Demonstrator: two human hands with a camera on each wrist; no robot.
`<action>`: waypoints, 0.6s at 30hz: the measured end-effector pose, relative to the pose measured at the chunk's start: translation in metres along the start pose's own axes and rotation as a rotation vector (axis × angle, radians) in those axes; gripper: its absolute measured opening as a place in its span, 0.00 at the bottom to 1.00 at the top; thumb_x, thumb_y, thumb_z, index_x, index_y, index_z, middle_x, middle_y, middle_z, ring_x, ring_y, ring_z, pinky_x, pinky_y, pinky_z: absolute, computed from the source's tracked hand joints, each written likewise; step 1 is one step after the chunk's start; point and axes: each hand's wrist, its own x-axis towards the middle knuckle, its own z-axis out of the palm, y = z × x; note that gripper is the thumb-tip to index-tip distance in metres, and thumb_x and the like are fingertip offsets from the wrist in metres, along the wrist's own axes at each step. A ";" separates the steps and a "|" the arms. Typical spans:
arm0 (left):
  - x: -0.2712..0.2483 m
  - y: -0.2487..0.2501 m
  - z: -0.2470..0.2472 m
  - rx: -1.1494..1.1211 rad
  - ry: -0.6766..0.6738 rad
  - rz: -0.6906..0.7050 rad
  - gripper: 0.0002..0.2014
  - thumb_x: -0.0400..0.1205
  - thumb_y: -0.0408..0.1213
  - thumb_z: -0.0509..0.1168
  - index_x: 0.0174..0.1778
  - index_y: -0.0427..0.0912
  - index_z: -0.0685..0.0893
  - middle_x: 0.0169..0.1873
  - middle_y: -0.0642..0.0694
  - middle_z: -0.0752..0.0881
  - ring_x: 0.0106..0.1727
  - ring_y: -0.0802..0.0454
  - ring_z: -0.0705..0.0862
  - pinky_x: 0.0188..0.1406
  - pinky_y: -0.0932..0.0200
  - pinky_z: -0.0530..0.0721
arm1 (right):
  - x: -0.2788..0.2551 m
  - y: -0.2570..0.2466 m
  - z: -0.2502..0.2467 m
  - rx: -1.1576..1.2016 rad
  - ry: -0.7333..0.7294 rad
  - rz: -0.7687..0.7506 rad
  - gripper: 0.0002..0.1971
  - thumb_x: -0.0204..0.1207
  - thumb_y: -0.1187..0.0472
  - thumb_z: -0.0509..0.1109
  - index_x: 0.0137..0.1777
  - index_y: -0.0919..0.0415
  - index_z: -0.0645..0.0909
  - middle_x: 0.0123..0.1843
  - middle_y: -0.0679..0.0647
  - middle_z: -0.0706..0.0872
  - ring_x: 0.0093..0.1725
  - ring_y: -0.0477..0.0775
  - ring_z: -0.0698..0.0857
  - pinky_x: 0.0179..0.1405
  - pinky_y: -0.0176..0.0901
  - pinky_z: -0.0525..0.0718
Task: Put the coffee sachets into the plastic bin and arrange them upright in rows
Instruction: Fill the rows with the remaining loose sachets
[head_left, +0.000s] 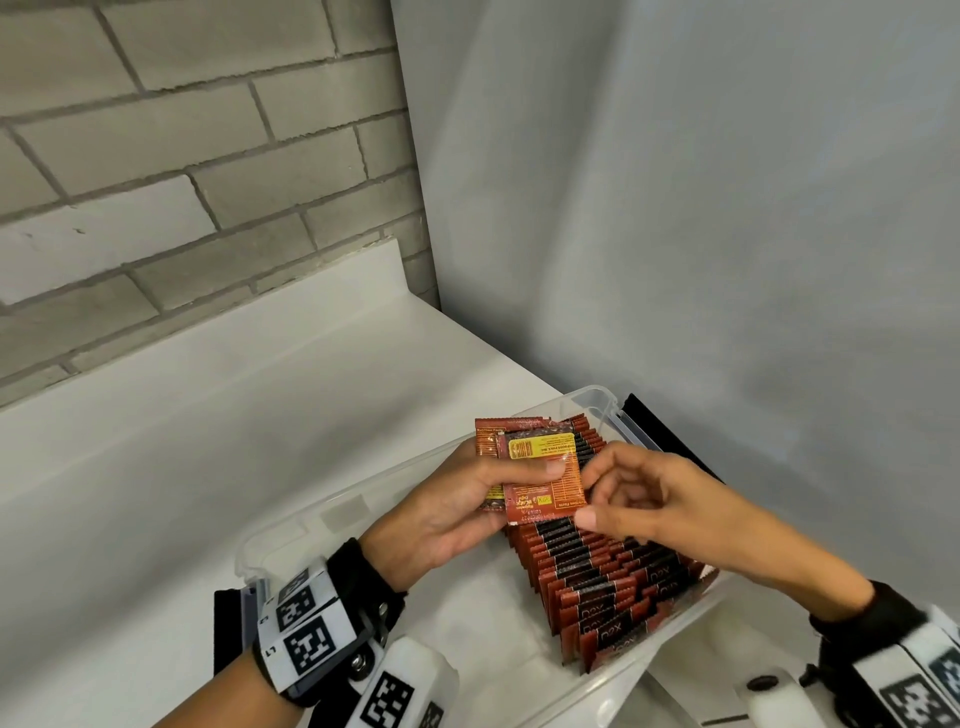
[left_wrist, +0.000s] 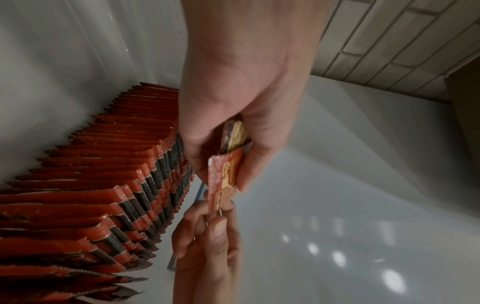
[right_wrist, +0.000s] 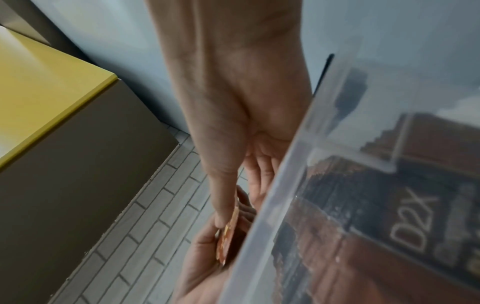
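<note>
The clear rectangular plastic bin (head_left: 332, 512) held a long row of red-and-black foil coffee sachets (head_left: 597, 571) standing on edge along its right wall, its left side bare. Above that row the left hand (head_left: 441, 519) gripped a small fan of loose red sachets (head_left: 535, 467), thumb curled over them. The right hand (head_left: 639, 499) pinched the front sachet's lower corner; pulling it might have dragged the others loose or toppled the leaning row.
</note>
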 end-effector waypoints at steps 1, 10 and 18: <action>0.000 0.000 0.000 0.007 -0.007 0.004 0.18 0.71 0.27 0.72 0.58 0.35 0.85 0.54 0.35 0.89 0.54 0.41 0.88 0.55 0.52 0.87 | 0.002 0.001 0.003 0.034 0.023 -0.003 0.18 0.65 0.53 0.78 0.52 0.61 0.81 0.40 0.49 0.87 0.37 0.46 0.85 0.37 0.33 0.82; -0.002 0.000 0.003 -0.087 -0.031 -0.015 0.20 0.73 0.40 0.72 0.60 0.37 0.86 0.59 0.33 0.87 0.60 0.40 0.86 0.60 0.50 0.85 | 0.001 -0.002 0.014 0.260 0.255 -0.077 0.11 0.70 0.63 0.73 0.50 0.66 0.81 0.39 0.54 0.89 0.33 0.53 0.87 0.37 0.36 0.85; -0.002 0.007 0.009 -0.220 -0.004 -0.073 0.21 0.72 0.54 0.64 0.44 0.40 0.92 0.50 0.37 0.90 0.51 0.46 0.90 0.57 0.52 0.86 | -0.006 -0.004 0.013 0.410 0.454 -0.210 0.06 0.68 0.65 0.74 0.43 0.58 0.84 0.46 0.59 0.91 0.47 0.57 0.91 0.46 0.38 0.88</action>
